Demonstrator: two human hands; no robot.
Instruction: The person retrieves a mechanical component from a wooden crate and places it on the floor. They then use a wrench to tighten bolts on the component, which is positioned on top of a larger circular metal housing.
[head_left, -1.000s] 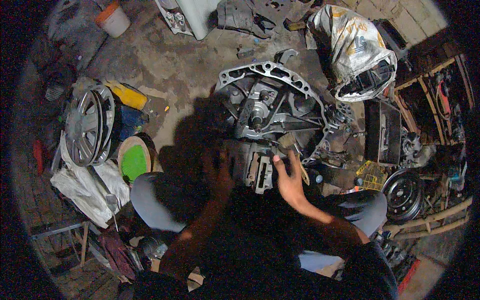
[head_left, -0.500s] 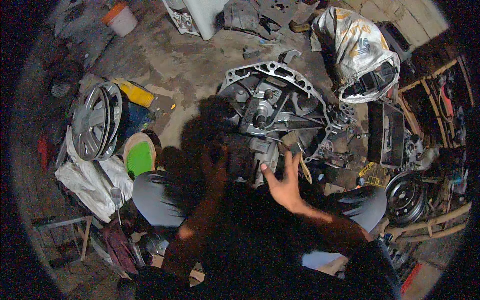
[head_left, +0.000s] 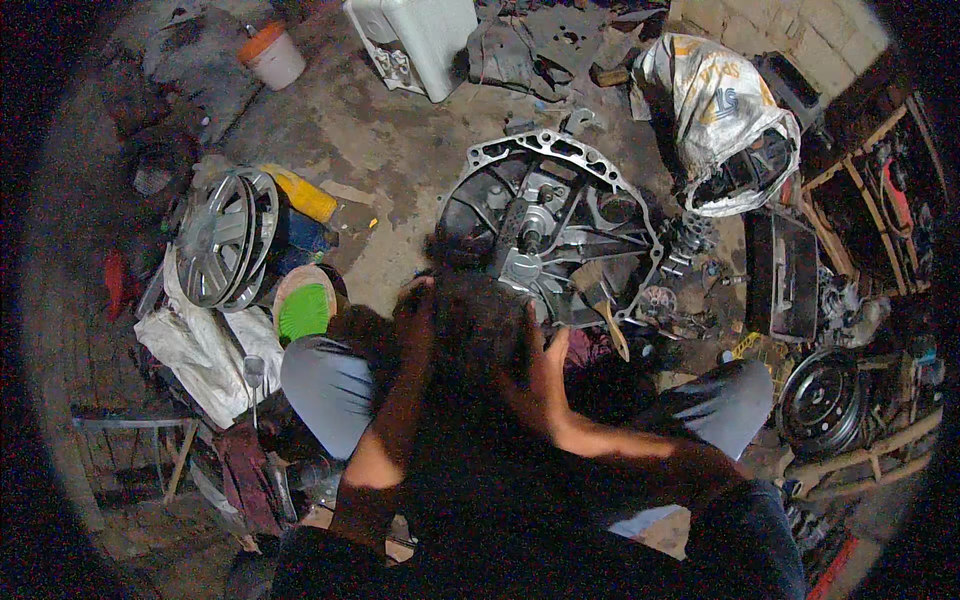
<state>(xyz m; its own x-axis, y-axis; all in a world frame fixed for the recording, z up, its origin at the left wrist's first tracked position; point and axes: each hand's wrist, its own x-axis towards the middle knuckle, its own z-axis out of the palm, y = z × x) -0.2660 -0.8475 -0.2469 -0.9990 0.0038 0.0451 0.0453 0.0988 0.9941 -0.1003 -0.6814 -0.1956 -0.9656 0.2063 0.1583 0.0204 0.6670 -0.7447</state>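
Note:
A grey metal gearbox housing [head_left: 590, 172], with a wide bolt-holed rim and a shaft [head_left: 532, 240] at its middle, rests in front of me between my knees. A brush [head_left: 610, 315] with a light handle lies against its lower right edge. My right hand [head_left: 545, 355] is at the housing's near side, thumb and fingers apart, partly in shadow; I cannot tell whether it touches the metal. My left hand [head_left: 415, 305] is beside the housing's near left side in deep shadow, its fingers mostly hidden. The housing's near part is lost in the dark.
Gear parts [head_left: 690, 235] lie right of the housing, near a dark bin [head_left: 785, 280] and a steel wheel [head_left: 825, 405]. A stuffed white sack [head_left: 690, 90] stands at far right. Wheel covers [head_left: 220, 240] lean at left. Farther back are a white container [head_left: 430, 50] and a bucket [head_left: 275, 62].
My right hand has moved left and a little lower, from beside the brush into the shadow at the housing. The whole view has shifted slightly; the housing looks unmoved.

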